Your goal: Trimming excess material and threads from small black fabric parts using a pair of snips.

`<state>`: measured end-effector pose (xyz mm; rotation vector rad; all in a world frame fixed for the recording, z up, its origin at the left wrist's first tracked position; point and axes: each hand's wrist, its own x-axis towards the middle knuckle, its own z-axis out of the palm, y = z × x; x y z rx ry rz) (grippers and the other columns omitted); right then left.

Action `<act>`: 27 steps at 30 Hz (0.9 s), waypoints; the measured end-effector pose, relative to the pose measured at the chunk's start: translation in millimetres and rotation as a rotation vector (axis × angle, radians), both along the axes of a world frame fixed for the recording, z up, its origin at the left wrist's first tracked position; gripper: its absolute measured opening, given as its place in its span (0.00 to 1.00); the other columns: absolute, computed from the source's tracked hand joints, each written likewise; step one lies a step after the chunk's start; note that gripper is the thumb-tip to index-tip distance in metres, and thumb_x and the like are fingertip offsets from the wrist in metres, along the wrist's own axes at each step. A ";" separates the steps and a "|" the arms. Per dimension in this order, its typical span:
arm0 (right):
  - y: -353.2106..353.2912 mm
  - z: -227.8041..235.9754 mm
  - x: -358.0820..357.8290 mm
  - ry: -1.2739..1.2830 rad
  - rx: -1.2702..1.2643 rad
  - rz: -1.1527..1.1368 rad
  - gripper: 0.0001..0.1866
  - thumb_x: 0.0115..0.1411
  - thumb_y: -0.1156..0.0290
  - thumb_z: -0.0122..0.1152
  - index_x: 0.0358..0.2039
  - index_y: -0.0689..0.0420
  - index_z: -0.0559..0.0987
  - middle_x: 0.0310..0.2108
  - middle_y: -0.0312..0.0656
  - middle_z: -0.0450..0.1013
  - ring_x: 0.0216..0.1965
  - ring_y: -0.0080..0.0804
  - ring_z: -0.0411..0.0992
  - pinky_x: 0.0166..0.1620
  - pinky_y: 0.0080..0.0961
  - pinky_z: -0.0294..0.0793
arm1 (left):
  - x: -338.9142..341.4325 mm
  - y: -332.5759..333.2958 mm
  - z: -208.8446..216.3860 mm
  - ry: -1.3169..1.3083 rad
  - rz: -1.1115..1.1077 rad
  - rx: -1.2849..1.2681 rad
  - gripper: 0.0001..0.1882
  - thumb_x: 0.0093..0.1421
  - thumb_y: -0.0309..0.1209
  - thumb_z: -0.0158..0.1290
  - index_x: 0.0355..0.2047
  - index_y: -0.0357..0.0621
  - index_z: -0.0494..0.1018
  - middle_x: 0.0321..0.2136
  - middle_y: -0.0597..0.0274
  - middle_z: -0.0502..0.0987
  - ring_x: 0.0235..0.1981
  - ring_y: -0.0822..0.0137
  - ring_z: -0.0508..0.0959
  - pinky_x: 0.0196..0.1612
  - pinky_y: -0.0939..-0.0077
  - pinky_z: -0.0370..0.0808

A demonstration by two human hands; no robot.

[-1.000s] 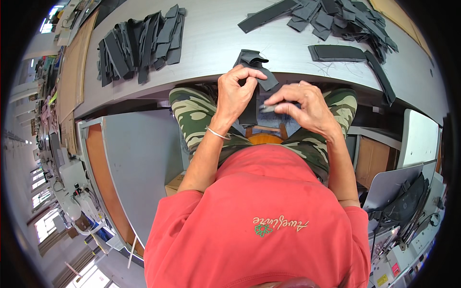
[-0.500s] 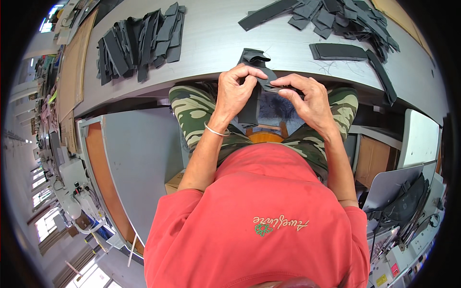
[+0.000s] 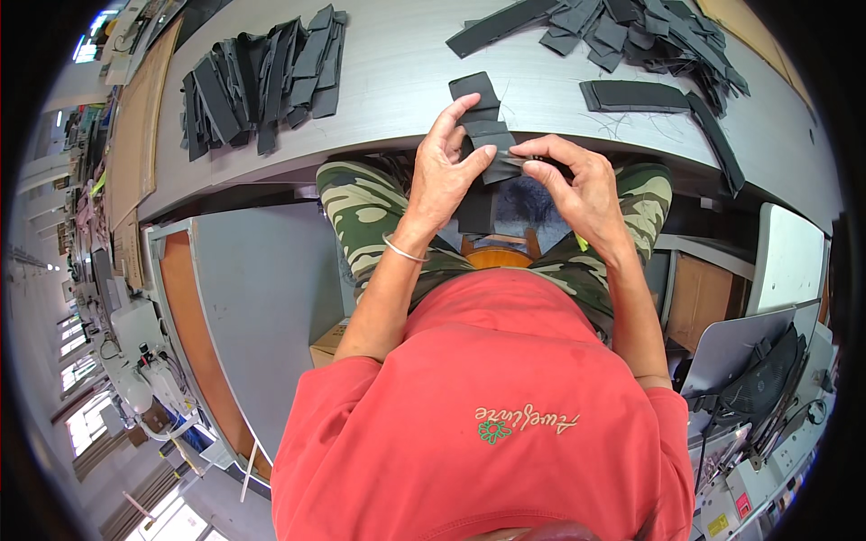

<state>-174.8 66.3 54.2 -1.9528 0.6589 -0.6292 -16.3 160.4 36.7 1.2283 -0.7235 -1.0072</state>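
A dark grey fabric strip (image 3: 490, 135) in folded sections lies over the table's near edge, its lower end hanging between my knees. My left hand (image 3: 442, 167) holds it from the left, thumb on the middle section, index finger stretched to the upper part, the fingers loosely spread. My right hand (image 3: 582, 185) is closed in a pinch at the strip's right edge. Between its thumb and index finger shows the tip of a small metal tool (image 3: 516, 160), which looks like snips; the palm hides most of it.
On the table (image 3: 397, 81) a row of dark strips (image 3: 262, 81) lies at the left, a loose heap of strips (image 3: 631, 36) at the far right. Two joined strips (image 3: 636, 96) reach the right edge. Loose threads lie about. A grey cabinet panel (image 3: 262, 279) stands left of my legs.
The strip, bunched up before, is now spread flatter. My left hand has loosened from a pinch, its index finger stretching up along the strip. My right hand has barely moved.
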 end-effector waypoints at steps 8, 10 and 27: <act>5.6 2.1 10.5 0.103 -0.120 -0.118 0.08 0.58 0.66 0.58 0.37 0.50 0.82 0.27 0.40 0.78 0.20 0.37 0.72 0.27 0.30 0.69 | -3.4 0.6 0.5 -0.103 -0.049 -0.024 0.33 0.57 0.17 0.54 0.62 0.40 0.58 0.45 0.58 0.73 0.46 0.74 0.73 0.49 0.81 0.72; 6.2 2.1 12.3 0.083 -0.172 -0.146 0.08 0.58 0.66 0.58 0.36 0.50 0.82 0.27 0.39 0.78 0.21 0.38 0.73 0.27 0.30 0.70 | -4.4 0.6 1.1 -0.112 -0.058 -0.032 0.33 0.57 0.17 0.55 0.62 0.41 0.58 0.44 0.60 0.73 0.45 0.75 0.73 0.49 0.82 0.72; -2.8 5.8 2.4 0.041 0.023 -0.224 0.10 0.57 0.65 0.60 0.38 0.50 0.82 0.31 0.38 0.79 0.31 0.32 0.77 0.37 0.25 0.73 | 6.0 7.5 5.1 0.339 -0.084 0.047 0.14 0.55 0.22 0.54 0.43 0.34 0.71 0.34 0.66 0.75 0.35 0.78 0.74 0.40 0.82 0.72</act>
